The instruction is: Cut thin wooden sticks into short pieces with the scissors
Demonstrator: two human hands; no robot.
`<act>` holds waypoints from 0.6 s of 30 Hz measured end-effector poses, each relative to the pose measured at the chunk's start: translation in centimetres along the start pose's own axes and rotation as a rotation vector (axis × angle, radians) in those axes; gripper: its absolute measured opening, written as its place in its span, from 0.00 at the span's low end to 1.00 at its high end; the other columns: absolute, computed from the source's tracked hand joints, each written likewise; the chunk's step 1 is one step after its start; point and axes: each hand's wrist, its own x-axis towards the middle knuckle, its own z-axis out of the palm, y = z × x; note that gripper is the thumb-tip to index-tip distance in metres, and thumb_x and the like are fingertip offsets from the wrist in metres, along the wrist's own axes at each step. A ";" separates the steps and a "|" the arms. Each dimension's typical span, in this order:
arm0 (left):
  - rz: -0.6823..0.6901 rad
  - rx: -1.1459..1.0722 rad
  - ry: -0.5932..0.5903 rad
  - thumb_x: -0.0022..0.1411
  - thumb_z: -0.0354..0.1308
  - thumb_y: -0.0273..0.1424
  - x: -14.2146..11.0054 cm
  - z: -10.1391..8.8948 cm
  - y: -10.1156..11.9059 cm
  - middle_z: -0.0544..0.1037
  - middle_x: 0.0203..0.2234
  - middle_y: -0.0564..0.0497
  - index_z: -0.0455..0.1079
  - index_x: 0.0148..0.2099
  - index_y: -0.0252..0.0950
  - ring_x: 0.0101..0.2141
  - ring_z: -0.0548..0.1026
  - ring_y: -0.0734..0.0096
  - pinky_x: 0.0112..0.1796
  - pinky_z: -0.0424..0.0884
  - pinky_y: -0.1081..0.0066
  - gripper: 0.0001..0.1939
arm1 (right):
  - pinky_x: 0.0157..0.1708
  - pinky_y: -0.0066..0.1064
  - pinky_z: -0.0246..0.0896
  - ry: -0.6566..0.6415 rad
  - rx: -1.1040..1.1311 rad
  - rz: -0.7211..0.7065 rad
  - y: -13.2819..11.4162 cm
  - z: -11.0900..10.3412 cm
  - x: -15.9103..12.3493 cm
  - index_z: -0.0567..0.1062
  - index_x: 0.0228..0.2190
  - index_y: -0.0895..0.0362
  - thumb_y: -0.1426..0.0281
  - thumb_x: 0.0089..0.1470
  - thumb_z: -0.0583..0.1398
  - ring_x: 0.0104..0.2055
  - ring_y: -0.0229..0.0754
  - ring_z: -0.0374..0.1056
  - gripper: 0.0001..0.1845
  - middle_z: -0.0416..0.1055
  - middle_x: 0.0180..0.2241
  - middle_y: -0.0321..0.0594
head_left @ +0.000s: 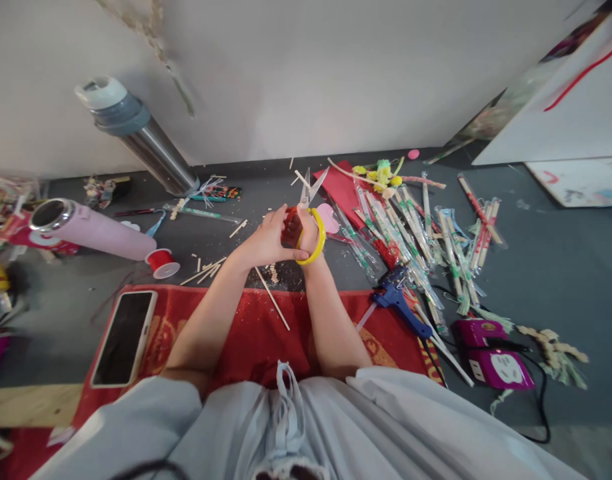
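In front of me a pair of scissors points away, blades apart, with a yellow loop and red inside the grip. My right hand is closed on them, the yellow loop around its outer side. From the left, my left hand curls against the red part of the handles, thumb reaching across to the yellow loop; its fingertips are partly hidden. A short pale stick appears by the blade tips. Below the hands lie small cut pieces and a longer thin stick.
To the right are many wrapped chopsticks, a blue glue gun and a purple box with a black cord. A steel flask, pink bottle, ribbon spool and phone stand or lie left. A red cloth covers the near edge.
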 end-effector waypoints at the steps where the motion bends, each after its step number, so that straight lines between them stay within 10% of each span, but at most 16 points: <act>1: -0.013 0.002 0.001 0.38 0.73 0.46 0.0 0.0 0.1 0.55 0.63 0.25 0.40 0.70 0.27 0.57 0.66 0.44 0.58 0.63 0.49 0.67 | 0.28 0.38 0.72 0.020 0.072 0.056 -0.2 0.1 -0.1 0.61 0.32 0.54 0.34 0.47 0.44 0.29 0.43 0.70 0.35 0.66 0.27 0.42; 18: -0.037 0.069 -0.006 0.42 0.73 0.39 -0.5 -0.5 1.0 0.58 0.61 0.28 0.44 0.69 0.28 0.59 0.65 0.46 0.59 0.63 0.52 0.59 | 0.31 0.36 0.69 0.038 0.070 0.044 0.4 0.2 0.0 0.63 0.31 0.52 0.38 0.55 0.41 0.32 0.42 0.70 0.31 0.69 0.29 0.41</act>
